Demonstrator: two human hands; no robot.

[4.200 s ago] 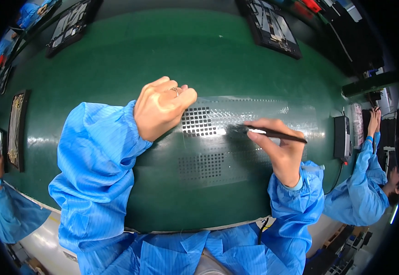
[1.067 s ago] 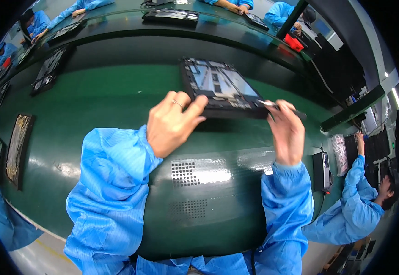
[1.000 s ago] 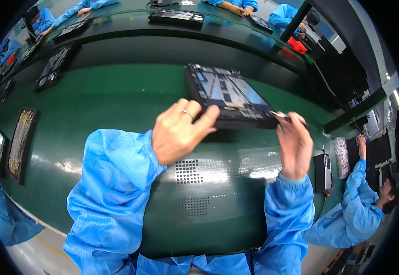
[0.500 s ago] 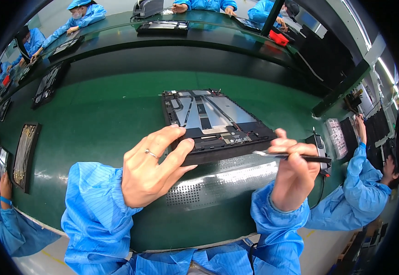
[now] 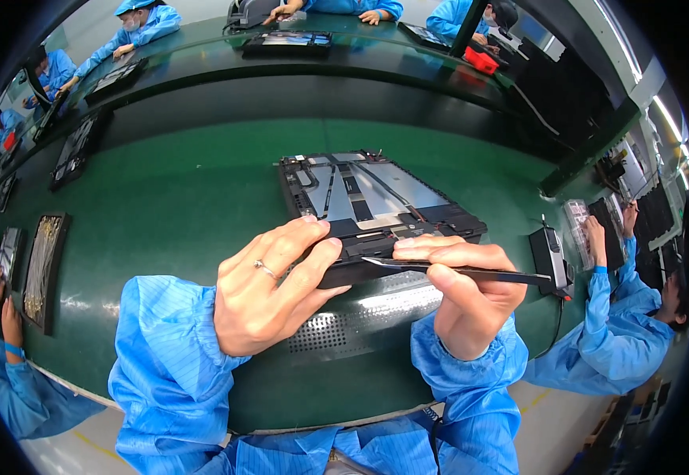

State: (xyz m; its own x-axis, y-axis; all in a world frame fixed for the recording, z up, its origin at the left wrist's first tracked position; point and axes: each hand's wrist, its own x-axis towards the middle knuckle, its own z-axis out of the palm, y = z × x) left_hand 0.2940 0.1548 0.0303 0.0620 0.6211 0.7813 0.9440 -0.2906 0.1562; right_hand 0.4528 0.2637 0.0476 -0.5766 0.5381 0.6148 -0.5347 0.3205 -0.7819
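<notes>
Your right hand [image 5: 477,294] has shifted leftward over the opened tablet [image 5: 405,190], pinching black tweezers [image 5: 510,276] along its near edge; your left hand [image 5: 261,297] grips its near-left corner.

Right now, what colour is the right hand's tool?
The tool is black with a silvery tip, clearest in head view.

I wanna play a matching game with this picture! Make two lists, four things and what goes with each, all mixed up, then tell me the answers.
Things
1 Tweezers
2 Open device
3 See-through sheet
4 Tray of thin cables

Matches
A on the table's left side
B partly covered in small dark dots
C held in the right hand
D black frame, silvery inside

Pairs: 1-C, 2-D, 3-B, 4-A
</notes>
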